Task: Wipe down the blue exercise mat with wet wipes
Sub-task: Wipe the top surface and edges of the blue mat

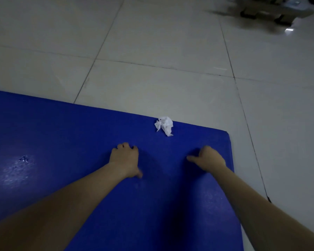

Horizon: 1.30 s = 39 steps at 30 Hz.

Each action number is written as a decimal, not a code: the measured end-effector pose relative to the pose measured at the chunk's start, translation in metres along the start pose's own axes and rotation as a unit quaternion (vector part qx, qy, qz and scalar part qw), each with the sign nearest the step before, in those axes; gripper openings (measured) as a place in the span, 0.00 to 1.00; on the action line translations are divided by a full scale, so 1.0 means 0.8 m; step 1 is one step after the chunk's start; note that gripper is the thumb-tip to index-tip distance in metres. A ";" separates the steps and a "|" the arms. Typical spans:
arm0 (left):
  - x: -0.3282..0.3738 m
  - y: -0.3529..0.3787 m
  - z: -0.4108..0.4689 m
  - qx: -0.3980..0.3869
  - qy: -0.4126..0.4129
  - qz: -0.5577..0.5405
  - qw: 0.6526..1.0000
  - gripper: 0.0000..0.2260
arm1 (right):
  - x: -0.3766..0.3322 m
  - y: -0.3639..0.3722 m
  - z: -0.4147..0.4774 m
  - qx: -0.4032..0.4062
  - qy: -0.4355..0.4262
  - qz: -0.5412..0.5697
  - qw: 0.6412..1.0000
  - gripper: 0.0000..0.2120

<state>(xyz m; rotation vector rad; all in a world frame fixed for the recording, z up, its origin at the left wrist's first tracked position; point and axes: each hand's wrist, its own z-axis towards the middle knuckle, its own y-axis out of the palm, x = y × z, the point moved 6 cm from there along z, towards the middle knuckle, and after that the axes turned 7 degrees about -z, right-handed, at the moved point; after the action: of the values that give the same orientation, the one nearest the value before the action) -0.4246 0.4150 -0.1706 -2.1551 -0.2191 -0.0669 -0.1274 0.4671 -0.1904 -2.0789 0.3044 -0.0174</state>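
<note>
I am looking down at the blue exercise mat (80,134), which is lying flat on the pale tiled floor (167,38). Its far right corner is showing, rounded, with tiles running past the mat's far edge and its right edge.

A crumpled white wet wipe (164,125) is sitting on the mat right at its far edge, not far from that corner. Nothing is touching it.

The left grip (125,160) is resting on the mat, a little in from the far edge. Its fingers are curling down so the tips are meeting the mat's surface, and the thumb is pointing back toward me. It is clenching on nothing that I can see.

The right grip (208,158) is resting on the mat too, close to the mat's right edge and about as far in from the far edge as the left one. Its fingers are tucking under and its thumb is sticking out toward the mat's middle. It is also clenching with nothing showing in it. Both bare forearms are stretching across the mat from its near side.

Toward the mat's left side, a patch (16,171) is glistening in the light, with a few small marks in it; I cannot tell what they are. Well beyond the mat's far right corner, some dark shapes (261,13) are standing on the floor, too blurred to name.
</note>
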 end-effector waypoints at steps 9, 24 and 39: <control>0.127 -0.080 0.114 0.215 0.126 -0.136 0.959 0.11 | 0.017 0.022 0.006 -0.052 -0.013 -0.030 0.998 0.39; 0.162 -0.054 0.151 0.199 0.241 0.017 0.950 0.12 | 0.014 0.024 0.013 -0.047 -0.034 -0.062 0.996 0.40; -0.003 -0.082 0.128 0.228 -0.008 -0.302 0.926 0.04 | 0.012 0.022 0.009 -0.051 -0.035 -0.064 0.996 0.47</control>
<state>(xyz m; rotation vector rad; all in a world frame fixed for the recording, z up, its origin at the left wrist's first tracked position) -0.4422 0.5355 -0.1749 -1.5605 -0.8221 -0.3188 -0.1208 0.4629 -0.2100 -2.1930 0.1311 -0.0071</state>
